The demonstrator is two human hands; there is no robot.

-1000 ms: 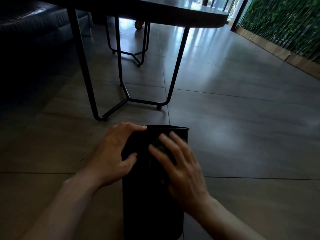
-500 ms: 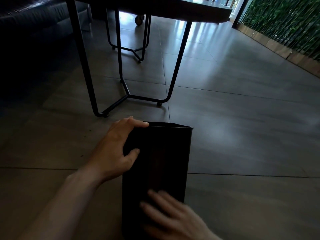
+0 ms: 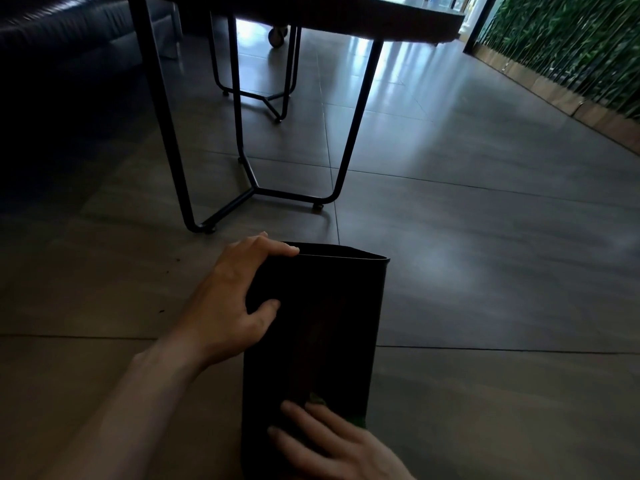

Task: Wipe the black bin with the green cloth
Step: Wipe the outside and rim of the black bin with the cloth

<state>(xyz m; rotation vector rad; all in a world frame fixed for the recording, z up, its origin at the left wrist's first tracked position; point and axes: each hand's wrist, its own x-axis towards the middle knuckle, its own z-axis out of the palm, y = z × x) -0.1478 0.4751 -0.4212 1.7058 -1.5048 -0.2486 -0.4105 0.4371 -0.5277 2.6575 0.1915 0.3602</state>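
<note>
The black bin [image 3: 325,327] lies tilted on the grey tiled floor, its open rim pointing away from me. My left hand [image 3: 232,306] grips the bin's upper left corner, fingers over the rim and thumb on the side wall. My right hand [image 3: 332,445] presses flat on the near end of the bin's side, fingers spread. The green cloth [image 3: 317,400] is almost wholly hidden under that hand; only small green bits show at the fingertips and beside the palm.
A dark table with thin black metal legs [image 3: 356,129] stands just beyond the bin. A second metal frame [image 3: 273,95] and a caster wheel are further back. A dark sofa [image 3: 65,39] is at far left, a green plant wall [image 3: 571,46] at far right.
My right hand with the cloth slid down the bin's side from near the rim toward me. My left hand kept its grip on the rim. The view tilted slightly down.
</note>
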